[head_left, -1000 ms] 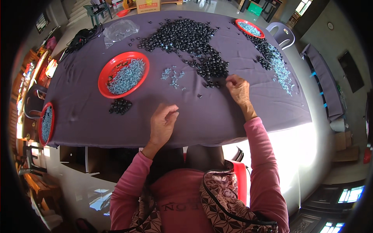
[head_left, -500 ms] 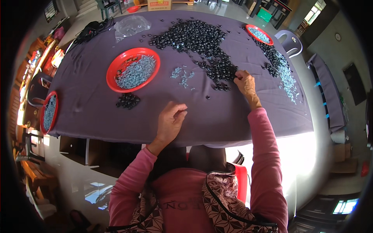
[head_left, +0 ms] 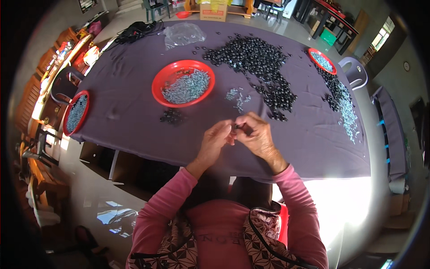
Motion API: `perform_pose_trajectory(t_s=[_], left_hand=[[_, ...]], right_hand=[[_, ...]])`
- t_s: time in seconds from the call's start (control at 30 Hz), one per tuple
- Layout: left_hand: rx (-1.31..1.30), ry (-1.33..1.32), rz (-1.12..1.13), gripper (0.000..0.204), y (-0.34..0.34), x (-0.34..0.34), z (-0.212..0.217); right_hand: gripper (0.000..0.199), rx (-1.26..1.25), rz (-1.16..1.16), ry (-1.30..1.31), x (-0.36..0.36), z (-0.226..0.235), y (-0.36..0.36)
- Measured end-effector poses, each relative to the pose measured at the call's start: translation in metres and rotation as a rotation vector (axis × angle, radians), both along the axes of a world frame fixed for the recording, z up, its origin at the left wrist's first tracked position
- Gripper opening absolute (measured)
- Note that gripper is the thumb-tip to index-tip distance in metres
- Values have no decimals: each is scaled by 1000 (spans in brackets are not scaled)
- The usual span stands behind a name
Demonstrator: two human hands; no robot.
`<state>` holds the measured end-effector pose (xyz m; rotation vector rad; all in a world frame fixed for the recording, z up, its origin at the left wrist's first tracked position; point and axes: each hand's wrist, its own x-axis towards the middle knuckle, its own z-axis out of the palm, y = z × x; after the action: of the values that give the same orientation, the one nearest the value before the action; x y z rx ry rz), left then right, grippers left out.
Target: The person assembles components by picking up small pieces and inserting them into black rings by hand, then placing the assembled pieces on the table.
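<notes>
My left hand (head_left: 216,140) and my right hand (head_left: 256,135) meet above the near part of the table, fingertips almost touching. A small black round piece (head_left: 237,127) is pinched in the right fingertips. The left fingers are closed too, and what they hold, if anything, is too small to make out. Just beyond the hands lies a loose scatter of small silvery-blue pieces (head_left: 238,97), perhaps screws. A big heap of black round pieces (head_left: 255,56) spreads behind it. To the left, a red plastic basin (head_left: 157,92) contains more silvery pieces, with a small cluster of black pieces (head_left: 171,116) in front.
A purple-grey cloth (head_left: 121,103) covers the table. Another red basin (head_left: 67,124) is at the left edge, and a third (head_left: 333,71) at the far right beside mixed silvery pieces (head_left: 347,114). A clear plastic bag (head_left: 183,35) and black cables (head_left: 136,31) lie at the back.
My right hand has come from the black heap back toward me with a black piece and met my left hand. The left hand has moved slightly up. The whole view has shifted.
</notes>
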<state>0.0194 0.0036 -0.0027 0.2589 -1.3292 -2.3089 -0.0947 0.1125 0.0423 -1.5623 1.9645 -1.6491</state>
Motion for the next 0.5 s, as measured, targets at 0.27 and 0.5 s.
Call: perform_pose_trajectory(t_s=[0.27,0.5], left_hand=[[64,104,-2,20,-4,-3,-14],[64,142,-10,22,-2,0,-7]], right_hand=[[22,-63,-44,34,9,-25,-18],[31,-67,-27,71,14,-30,-15]])
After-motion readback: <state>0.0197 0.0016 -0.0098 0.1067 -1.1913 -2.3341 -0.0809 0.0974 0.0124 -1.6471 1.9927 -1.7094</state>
